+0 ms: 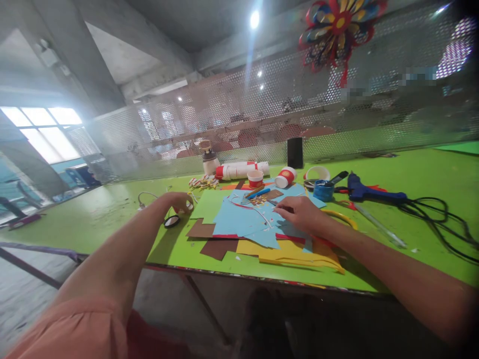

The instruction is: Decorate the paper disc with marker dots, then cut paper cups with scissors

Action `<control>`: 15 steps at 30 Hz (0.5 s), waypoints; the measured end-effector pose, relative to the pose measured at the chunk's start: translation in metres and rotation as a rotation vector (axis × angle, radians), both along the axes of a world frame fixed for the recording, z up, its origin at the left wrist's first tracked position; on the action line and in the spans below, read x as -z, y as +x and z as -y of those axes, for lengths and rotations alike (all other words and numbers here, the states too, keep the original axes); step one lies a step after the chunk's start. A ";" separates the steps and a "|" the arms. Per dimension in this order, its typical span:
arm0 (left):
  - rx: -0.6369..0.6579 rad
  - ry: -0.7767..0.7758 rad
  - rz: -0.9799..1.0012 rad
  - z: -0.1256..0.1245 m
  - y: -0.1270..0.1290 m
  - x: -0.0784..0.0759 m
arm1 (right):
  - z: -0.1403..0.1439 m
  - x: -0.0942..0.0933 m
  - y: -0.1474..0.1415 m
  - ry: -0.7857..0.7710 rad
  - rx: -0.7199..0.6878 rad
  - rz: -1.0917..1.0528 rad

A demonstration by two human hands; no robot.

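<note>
My left hand (pixel 178 203) is on the left of the paper pile, its fingers curled down by a small white piece (pixel 190 205); what they hold, if anything, is hidden. Just below it lies a round black-rimmed disc (pixel 171 221). Over the light blue paper (pixel 239 219), my right hand (pixel 299 213) has thumb and finger pinched together; a thin dark tip shows beyond them, too small to name. A white cord (pixel 258 211) curves across the blue paper. Near it are a blue pen-like tool (pixel 263 193) and small yellowish scraps. Green (pixel 205 205), brown (pixel 217 248) and yellow paper (pixel 299 255) surround these.
Behind the paper stand a red-and-white paper cup (pixel 255 178), a tipped cup (pixel 285 177), a white tube (pixel 243 170), a bottle (pixel 210 162) and a black phone-like slab (pixel 295 152). A blue glue gun (pixel 374 193) with black cable, blue tape (pixel 323 190) and clear stick (pixel 379 227) lie right.
</note>
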State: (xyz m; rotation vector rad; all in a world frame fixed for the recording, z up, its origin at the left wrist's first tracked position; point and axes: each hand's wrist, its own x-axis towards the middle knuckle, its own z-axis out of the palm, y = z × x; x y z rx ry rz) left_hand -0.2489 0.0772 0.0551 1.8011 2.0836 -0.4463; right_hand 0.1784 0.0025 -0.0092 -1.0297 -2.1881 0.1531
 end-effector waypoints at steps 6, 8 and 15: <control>-0.046 0.046 0.054 0.011 0.006 -0.008 | 0.003 -0.002 -0.001 -0.009 -0.004 0.004; -0.043 0.119 0.060 0.015 0.012 -0.020 | 0.004 -0.005 0.000 -0.009 -0.003 -0.001; 0.133 0.624 0.168 0.079 0.073 -0.062 | 0.006 -0.014 0.001 0.017 0.100 -0.076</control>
